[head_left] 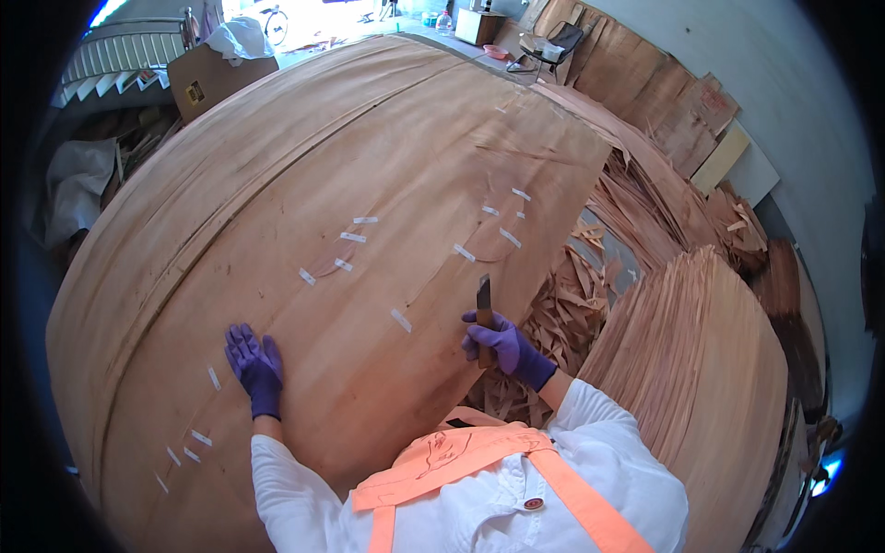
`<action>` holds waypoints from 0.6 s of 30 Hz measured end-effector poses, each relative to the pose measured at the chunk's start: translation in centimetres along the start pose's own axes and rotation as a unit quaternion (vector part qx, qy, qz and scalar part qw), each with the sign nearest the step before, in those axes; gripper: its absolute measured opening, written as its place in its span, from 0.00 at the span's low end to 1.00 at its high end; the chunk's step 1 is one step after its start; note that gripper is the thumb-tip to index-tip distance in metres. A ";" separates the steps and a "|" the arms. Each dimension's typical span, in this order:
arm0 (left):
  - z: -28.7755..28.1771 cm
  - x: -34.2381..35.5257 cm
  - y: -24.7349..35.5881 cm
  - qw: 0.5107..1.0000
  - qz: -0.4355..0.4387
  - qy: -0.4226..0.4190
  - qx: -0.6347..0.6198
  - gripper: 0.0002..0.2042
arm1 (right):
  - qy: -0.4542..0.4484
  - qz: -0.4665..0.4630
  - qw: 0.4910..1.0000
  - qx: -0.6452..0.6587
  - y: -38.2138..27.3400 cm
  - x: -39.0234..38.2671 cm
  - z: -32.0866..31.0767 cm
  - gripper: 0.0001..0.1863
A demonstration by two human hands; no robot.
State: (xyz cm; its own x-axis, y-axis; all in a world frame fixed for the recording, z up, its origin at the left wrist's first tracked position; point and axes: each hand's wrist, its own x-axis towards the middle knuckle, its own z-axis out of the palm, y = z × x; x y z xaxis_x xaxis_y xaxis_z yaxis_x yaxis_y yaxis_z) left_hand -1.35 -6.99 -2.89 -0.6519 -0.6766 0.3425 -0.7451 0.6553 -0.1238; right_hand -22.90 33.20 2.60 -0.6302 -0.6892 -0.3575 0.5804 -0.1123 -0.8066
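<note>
A large sheet of thin wood veneer [323,369] spreads out before me, with short strips of white tape [352,237] stuck on it in several groups. My left hand [254,370], in a purple glove, lies flat on the sheet with its fingers stretched out. Wrapped in my purple-gloved right hand [509,348] is a knife [484,293] with a dark blade and a brown handle. Its blade points away from me, over the veneer near the right edge. Whether the blade touches the sheet, I cannot tell.
Torn veneer scraps [572,300] heap up beside the sheet's right edge. Further right stands a stack of veneer [701,359]. Wood panels [636,74] lean on the wall behind a black chair [558,46]. A cardboard piece [221,83] stands at the far left.
</note>
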 end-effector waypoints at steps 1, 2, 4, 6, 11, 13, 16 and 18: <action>-0.3 0.3 0.1 1.000 0.005 0.002 -0.003 0.27 | 0.012 0.005 1.000 0.004 -0.5 0.3 0.4 0.18; -0.5 0.5 0.0 1.000 0.010 0.003 -0.005 0.27 | 0.009 0.000 1.000 0.002 -0.7 0.9 0.6 0.18; 0.1 0.8 0.9 1.000 0.011 0.011 -0.023 0.28 | 0.002 -0.017 1.000 -0.017 -1.6 2.6 0.2 0.18; 2.1 1.1 3.1 0.998 0.014 0.022 -0.054 0.28 | 0.011 -0.018 0.999 -0.039 -3.0 4.0 -0.5 0.18; 6.2 1.8 8.4 0.992 0.006 0.036 -0.119 0.29 | -0.005 -0.009 0.998 -0.063 -4.9 6.6 -3.1 0.16; 6.6 2.1 7.8 0.994 0.004 0.024 -0.111 0.29 | -0.022 0.027 0.997 -0.071 -4.6 8.1 -2.8 0.16; 6.2 2.5 6.7 0.994 -0.026 -0.012 -0.103 0.30 | -0.060 0.013 0.995 -0.079 -3.8 9.5 -2.3 0.16; 5.5 2.6 7.3 0.994 -0.009 0.021 -0.106 0.30 | -0.037 -0.002 0.990 -0.133 -4.7 10.2 -2.9 0.16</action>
State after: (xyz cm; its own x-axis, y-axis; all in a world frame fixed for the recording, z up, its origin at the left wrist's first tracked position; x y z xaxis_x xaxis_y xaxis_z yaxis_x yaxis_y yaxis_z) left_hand -9.22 -5.83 -8.03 -0.6280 -0.6775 0.3827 -0.7078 0.7018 0.0809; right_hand -33.61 28.78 1.39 -0.5872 -0.7410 -0.3258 0.4145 0.0704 -0.9073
